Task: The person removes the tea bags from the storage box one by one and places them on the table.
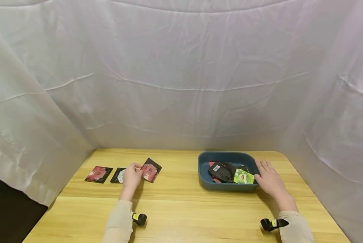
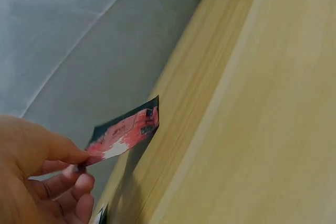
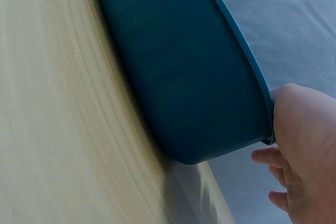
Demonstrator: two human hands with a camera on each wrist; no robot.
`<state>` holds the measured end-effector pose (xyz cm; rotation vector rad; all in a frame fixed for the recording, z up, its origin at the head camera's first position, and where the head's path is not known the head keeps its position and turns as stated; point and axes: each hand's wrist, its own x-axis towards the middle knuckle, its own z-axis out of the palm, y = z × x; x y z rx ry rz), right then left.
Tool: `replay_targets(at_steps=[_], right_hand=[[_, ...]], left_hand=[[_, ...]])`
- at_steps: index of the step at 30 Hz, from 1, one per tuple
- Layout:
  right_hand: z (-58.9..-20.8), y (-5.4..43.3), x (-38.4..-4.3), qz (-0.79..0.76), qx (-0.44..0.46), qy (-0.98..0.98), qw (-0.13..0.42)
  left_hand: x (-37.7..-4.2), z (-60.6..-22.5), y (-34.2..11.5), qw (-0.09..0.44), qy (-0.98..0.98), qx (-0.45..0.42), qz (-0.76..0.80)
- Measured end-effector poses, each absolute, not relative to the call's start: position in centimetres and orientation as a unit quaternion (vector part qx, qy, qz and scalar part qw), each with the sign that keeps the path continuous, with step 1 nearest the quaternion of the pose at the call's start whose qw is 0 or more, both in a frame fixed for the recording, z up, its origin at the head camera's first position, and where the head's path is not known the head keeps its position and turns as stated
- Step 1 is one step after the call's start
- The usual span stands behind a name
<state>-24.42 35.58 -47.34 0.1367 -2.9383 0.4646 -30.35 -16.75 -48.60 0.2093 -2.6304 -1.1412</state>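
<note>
Between thumb and fingers, my left hand (image 1: 132,177) pinches a red-and-black tea sachet (image 1: 150,171) by its edge. The left wrist view shows that sachet (image 2: 126,129) tilted, raised off the table. Just left of the hand lies a black-and-white sachet (image 1: 118,175), partly hidden by it. Further left is another red-and-black sachet (image 1: 99,174). My right hand (image 1: 270,179) rests at the right end of a blue box (image 1: 227,187), thumb over the rim and fingers extended outside. Inside the box are a black sachet (image 1: 221,172) with a white label, a green sachet (image 1: 243,177) and red ones partly covered.
The wooden table (image 1: 175,209) carries the box at its far right and the laid-out sachets at its far left. Pale curtains (image 1: 181,74) hang behind and along both sides. Each forearm wears a small black wrist camera (image 1: 140,219).
</note>
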Motion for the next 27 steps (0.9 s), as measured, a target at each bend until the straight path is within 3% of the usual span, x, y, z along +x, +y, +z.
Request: replay_targets(at_steps=[11,21,27], right_hand=[[-47.4,35.5,-24.4,0.163,0.04,-0.982,0.082],[-47.6,35.6,-24.6,0.162,0.041,-0.983,0.081],[-47.9,35.9,-24.8,0.166,0.041,-0.982,0.082]], left_hand=[[-28.7,-47.0,-17.8,0.039,-0.949,0.089,-0.3],[-28.2,-45.8,-18.3,0.02,-0.946,0.094,-0.309],[-28.8,-45.2,-17.8,0.047,-0.942,0.082,-0.323]])
